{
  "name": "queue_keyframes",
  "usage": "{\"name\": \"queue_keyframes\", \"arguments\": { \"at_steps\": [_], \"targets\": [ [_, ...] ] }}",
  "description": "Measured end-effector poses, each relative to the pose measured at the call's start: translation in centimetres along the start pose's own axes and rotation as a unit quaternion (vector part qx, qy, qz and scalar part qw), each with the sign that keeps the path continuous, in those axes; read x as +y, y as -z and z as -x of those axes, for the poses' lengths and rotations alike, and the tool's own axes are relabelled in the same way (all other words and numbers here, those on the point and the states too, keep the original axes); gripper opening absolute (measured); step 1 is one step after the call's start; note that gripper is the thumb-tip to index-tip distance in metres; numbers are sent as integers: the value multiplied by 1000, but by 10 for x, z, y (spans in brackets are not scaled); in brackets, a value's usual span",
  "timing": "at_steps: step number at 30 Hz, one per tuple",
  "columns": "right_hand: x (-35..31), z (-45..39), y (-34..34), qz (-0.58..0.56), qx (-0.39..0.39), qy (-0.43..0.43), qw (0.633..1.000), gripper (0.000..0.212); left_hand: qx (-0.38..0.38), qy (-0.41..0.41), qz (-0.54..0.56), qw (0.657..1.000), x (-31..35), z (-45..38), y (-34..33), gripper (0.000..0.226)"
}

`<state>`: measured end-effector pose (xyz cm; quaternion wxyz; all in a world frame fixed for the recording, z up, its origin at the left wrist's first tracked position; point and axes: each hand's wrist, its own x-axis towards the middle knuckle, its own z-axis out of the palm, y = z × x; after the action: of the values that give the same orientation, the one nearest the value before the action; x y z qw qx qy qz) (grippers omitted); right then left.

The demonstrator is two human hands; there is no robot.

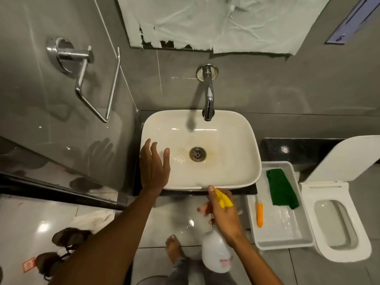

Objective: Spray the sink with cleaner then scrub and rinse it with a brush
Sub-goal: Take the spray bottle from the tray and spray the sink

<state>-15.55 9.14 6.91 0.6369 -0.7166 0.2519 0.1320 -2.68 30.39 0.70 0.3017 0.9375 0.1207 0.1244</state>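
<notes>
A white rectangular sink [232, 161] sits on a dark counter, with a metal drain [197, 154] and brownish stains around it. A chrome tap [208, 95] juts from the wall above its back rim. My right hand [225, 217] grips a white spray bottle [216, 256] by its yellow trigger head [224, 199], just in front of the sink's near rim. My left hand [154, 165] hovers open over the sink's left rim, fingers spread. An orange-handled brush [260, 214] lies in a white tray [304, 241] to the right.
A folded green cloth [282, 189] lies in the same tray. A white toilet [337, 221] with raised lid stands at far right. A chrome towel holder [86, 79] hangs on the left wall. Sandals [67, 237], a white rag [94, 220] and my bare foot [174, 247] are on the tiled floor.
</notes>
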Motion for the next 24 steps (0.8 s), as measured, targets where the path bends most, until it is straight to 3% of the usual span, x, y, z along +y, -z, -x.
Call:
{"name": "queue_keyframes", "arguments": {
  "at_steps": [3, 13, 20, 24],
  "targets": [
    [-8, -3, -8, -2, 18, 7, 1000, 58, 17, 4, 10, 1000, -1, 0, -1, 51],
    [-23, -8, -12, 37, -37, -3, 999, 58, 14, 29, 26, 999, -3, -2, -4, 52],
    [-25, -11, 2, 20, 11, 19, 1000, 61, 10, 35, 29, 999, -3, -2, -4, 53],
    [-18, -14, 11, -7, 20, 14, 1000, 52, 10, 33, 32, 999, -3, -2, -3, 57]
  ]
}}
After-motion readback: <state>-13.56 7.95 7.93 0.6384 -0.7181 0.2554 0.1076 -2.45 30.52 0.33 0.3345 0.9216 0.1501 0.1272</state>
